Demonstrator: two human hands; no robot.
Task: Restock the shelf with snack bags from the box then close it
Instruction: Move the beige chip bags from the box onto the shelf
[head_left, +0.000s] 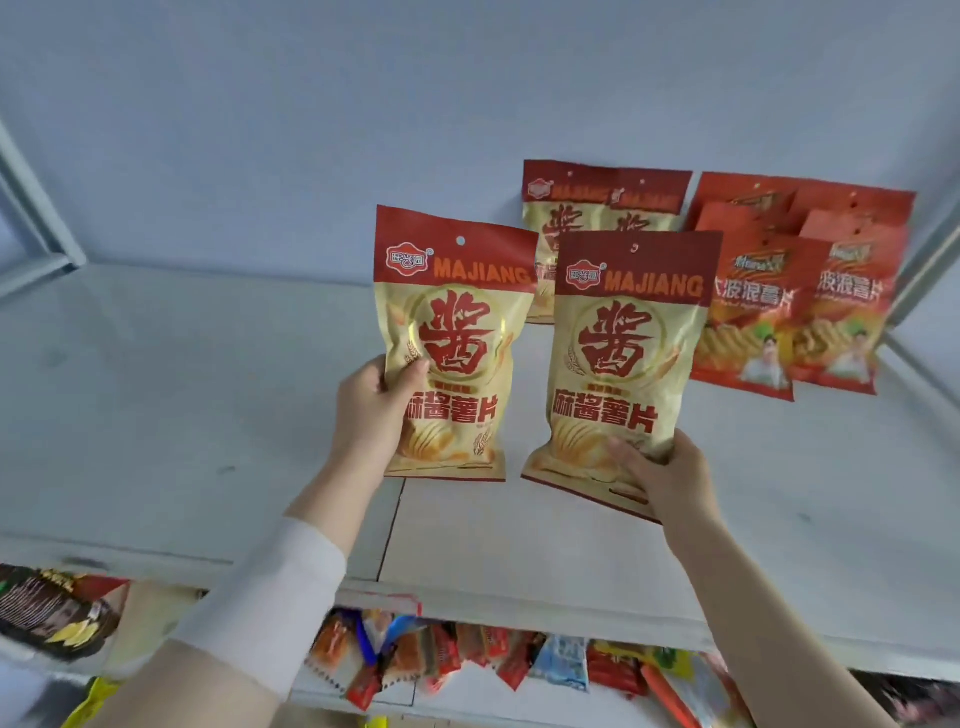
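My left hand (371, 410) grips a red and gold MAJIANG snack bag (457, 322) by its left edge and holds it upright over the white shelf (182, 415). My right hand (670, 478) holds a second MAJIANG bag (626, 353) by its lower right corner, also upright, just to the right of the first. Behind them, two more MAJIANG bags (597, 208) stand against the back wall. Several orange-red chip bags (779, 291) stand at the right end of the shelf. The box is out of view.
The left half of the shelf is bare white board. A grey metal frame post (36, 208) runs up at the far left. Below the shelf's front edge lies a lower shelf with many small mixed snack packets (467, 660) and a dark bag (52, 608) at the left.
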